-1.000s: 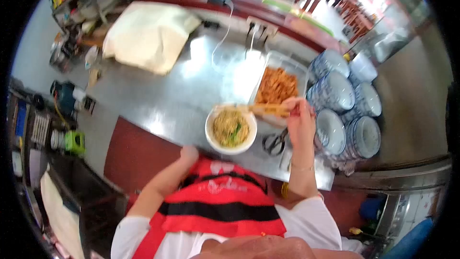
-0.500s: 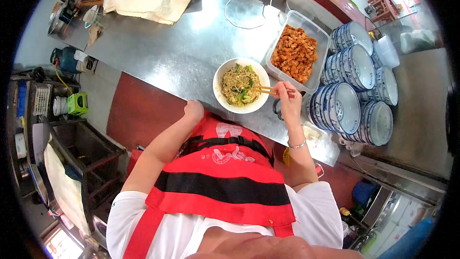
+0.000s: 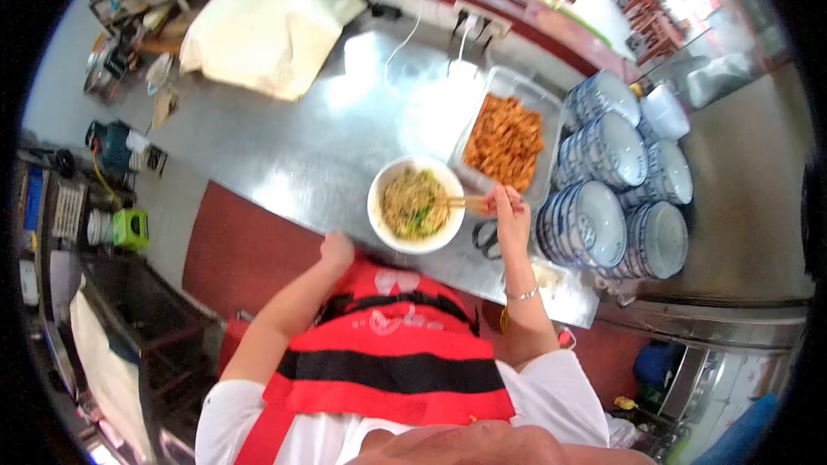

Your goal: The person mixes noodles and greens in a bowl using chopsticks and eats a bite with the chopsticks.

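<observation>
My right hand (image 3: 506, 203) grips a pair of wooden chopsticks (image 3: 468, 203), whose tips reach into noodles with green leaves (image 3: 412, 204). The noodles fill much of a white bowl (image 3: 376, 222) near the front edge of the steel counter (image 3: 258, 125). My left hand (image 3: 337, 251) is closed in a fist beside the counter's front edge, left of the bowl and apart from it; nothing shows in it. Just behind my right hand stands a clear plastic tub (image 3: 551, 112) holding reddish-brown fried pieces (image 3: 506, 142).
Stacks of blue-and-white bowls (image 3: 594, 224) crowd the counter's right side. Close to my right wrist lies a dark looped object (image 3: 488, 239). A cream cloth (image 3: 263, 30) covers part of the far left, and a white cable (image 3: 407, 30) runs across the back.
The view has tilted upward, so the counter and bowl appear lower in it. My right hand still holds the chopsticks in the noodles, and my left fist stays by the edge.
</observation>
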A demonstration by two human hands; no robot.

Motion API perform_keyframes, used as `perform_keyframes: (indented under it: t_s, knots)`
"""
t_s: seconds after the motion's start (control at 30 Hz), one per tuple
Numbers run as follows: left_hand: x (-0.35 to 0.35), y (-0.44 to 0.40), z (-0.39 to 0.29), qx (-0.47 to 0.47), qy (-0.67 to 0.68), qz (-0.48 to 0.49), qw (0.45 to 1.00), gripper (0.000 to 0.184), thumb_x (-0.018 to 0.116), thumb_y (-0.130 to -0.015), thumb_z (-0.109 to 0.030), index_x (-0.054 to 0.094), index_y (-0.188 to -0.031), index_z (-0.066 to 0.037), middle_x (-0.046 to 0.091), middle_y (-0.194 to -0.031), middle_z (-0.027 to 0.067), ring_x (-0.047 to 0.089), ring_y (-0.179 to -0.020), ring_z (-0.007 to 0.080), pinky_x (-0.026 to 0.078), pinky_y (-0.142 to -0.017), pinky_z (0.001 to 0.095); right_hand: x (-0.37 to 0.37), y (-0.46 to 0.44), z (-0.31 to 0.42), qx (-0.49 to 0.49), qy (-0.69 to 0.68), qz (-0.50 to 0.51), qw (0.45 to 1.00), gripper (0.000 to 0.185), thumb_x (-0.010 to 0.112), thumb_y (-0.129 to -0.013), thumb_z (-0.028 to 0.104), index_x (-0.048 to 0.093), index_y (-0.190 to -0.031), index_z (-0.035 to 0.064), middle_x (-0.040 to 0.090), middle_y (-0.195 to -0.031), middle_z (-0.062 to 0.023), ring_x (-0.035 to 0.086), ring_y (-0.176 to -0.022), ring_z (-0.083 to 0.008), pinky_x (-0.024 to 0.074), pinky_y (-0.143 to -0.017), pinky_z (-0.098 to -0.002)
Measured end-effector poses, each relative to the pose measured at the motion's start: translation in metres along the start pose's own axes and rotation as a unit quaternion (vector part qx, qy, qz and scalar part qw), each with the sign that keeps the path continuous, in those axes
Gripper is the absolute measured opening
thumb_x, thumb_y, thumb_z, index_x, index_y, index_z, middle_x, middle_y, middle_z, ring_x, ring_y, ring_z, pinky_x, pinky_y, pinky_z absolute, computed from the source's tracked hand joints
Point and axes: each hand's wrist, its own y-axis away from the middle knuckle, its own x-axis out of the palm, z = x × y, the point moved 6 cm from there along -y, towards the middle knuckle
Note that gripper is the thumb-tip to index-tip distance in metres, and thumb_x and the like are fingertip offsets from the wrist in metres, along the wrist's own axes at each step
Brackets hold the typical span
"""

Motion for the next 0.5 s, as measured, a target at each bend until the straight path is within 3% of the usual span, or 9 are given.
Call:
perform_keyframes:
  t_s: [0.07, 0.1, 0.13, 0.17, 0.23, 0.3, 0.37, 0.43, 0.5]
  knots:
    - [-0.015, 0.011, -0.011, 0.093, -0.073, 0.018, 0.993, 0.024, 0.050, -0.081, -0.016, 0.066, -0.090, 0.000, 0.062, -0.097, 0.0210, 0.062, -0.090, 0.0343, 0.052, -0.075, 0.0415, -0.010, -0.010, 0.010, 0.022, -0.092, -0.013, 0.995, 0.029, 0.048, -0.092, 0.024, 0.055, -0.073, 0.0030, 0.057, -0.069, -0.0034, 0.056, -0.064, -0.0136, 0.0450, -0.058, -0.0280]
    - [-0.015, 0.017, -0.016, 0.125, -0.113, 0.059, 0.984, 0.025, 0.050, -0.082, -0.016, 0.065, -0.091, 0.000, 0.063, -0.097, 0.0208, 0.062, -0.090, 0.0343, 0.052, -0.075, 0.0414, -0.015, -0.009, 0.013, 0.048, -0.223, -0.016, 0.973, 0.030, 0.046, -0.093, 0.028, 0.054, -0.075, 0.0057, 0.056, -0.072, -0.0040, 0.055, -0.066, -0.0146, 0.0448, -0.059, -0.0293]
    - [-0.017, 0.013, -0.013, 0.076, -0.075, 0.042, 0.993, 0.025, 0.050, -0.082, -0.016, 0.065, -0.092, 0.000, 0.062, -0.098, 0.0210, 0.062, -0.090, 0.0338, 0.052, -0.075, 0.0411, -0.016, -0.010, 0.019, 0.074, -0.353, -0.014, 0.933, 0.031, 0.045, -0.094, 0.032, 0.054, -0.076, 0.0084, 0.055, -0.075, -0.0046, 0.054, -0.068, -0.0155, 0.0446, -0.060, -0.0306]
    - [-0.015, 0.011, -0.009, 0.025, -0.036, 0.030, 0.999, 0.025, 0.050, -0.082, -0.016, 0.065, -0.094, 0.000, 0.062, -0.099, 0.0211, 0.062, -0.091, 0.0333, 0.052, -0.075, 0.0408, -0.021, -0.011, 0.031, 0.063, -0.356, -0.017, 0.932, 0.031, 0.045, -0.094, 0.032, 0.054, -0.076, 0.0084, 0.055, -0.075, -0.0046, 0.054, -0.068, -0.0155, 0.0446, -0.060, -0.0306]
    - [-0.011, 0.008, -0.007, 0.024, -0.028, 0.018, 0.999, 0.025, 0.050, -0.081, -0.016, 0.065, -0.094, -0.001, 0.062, -0.099, 0.0209, 0.063, -0.091, 0.0328, 0.052, -0.075, 0.0406, -0.021, -0.006, 0.065, 0.088, -0.494, 0.036, 0.864, 0.031, 0.043, -0.094, 0.035, 0.051, -0.078, 0.0100, 0.054, -0.081, -0.0039, 0.051, -0.072, -0.0154, 0.0430, -0.062, -0.0285]
    - [-0.008, 0.008, -0.001, 0.017, -0.021, 0.013, 1.000, 0.024, 0.051, -0.081, -0.016, 0.065, -0.094, -0.001, 0.062, -0.098, 0.0207, 0.063, -0.090, 0.0323, 0.052, -0.075, 0.0403, -0.022, 0.003, 0.095, 0.095, -0.509, -0.006, 0.856, 0.033, 0.043, -0.094, 0.038, 0.047, -0.074, 0.0118, 0.047, -0.076, -0.0013, 0.045, -0.068, -0.0138, 0.0399, -0.061, -0.0267]
    - [-0.006, 0.005, -0.004, 0.036, -0.057, 0.023, 0.997, 0.025, 0.050, -0.081, -0.016, 0.065, -0.095, -0.001, 0.062, -0.100, 0.0207, 0.063, -0.090, 0.0319, 0.052, -0.075, 0.0398, -0.018, 0.009, 0.127, 0.049, -0.589, 0.078, 0.803, 0.035, 0.041, -0.094, 0.040, 0.041, -0.072, 0.0130, 0.039, -0.069, 0.0001, 0.040, -0.063, -0.0132, 0.0366, -0.058, -0.0264]
    - [-0.020, 0.013, -0.013, 0.051, -0.071, 0.027, 0.996, 0.025, 0.050, -0.081, -0.016, 0.065, -0.095, -0.001, 0.062, -0.100, 0.0206, 0.063, -0.091, 0.0318, 0.052, -0.075, 0.0395, -0.020, 0.014, 0.145, 0.070, -0.630, 0.035, 0.773, 0.036, 0.038, -0.095, 0.041, 0.037, -0.071, 0.0136, 0.031, -0.066, 0.0003, 0.034, -0.057, -0.0123, 0.0336, -0.054, -0.0264]
    - [-0.020, 0.016, -0.012, 0.062, -0.085, 0.035, 0.994, 0.025, 0.050, -0.082, -0.016, 0.065, -0.096, -0.001, 0.062, -0.101, 0.0205, 0.063, -0.092, 0.0316, 0.052, -0.074, 0.0391, -0.015, 0.024, 0.176, -0.028, -0.661, 0.247, 0.708, 0.039, 0.033, -0.096, 0.042, 0.036, -0.070, 0.0132, 0.033, -0.069, -0.0015, 0.038, -0.057, -0.0157, 0.0352, -0.056, -0.0295]
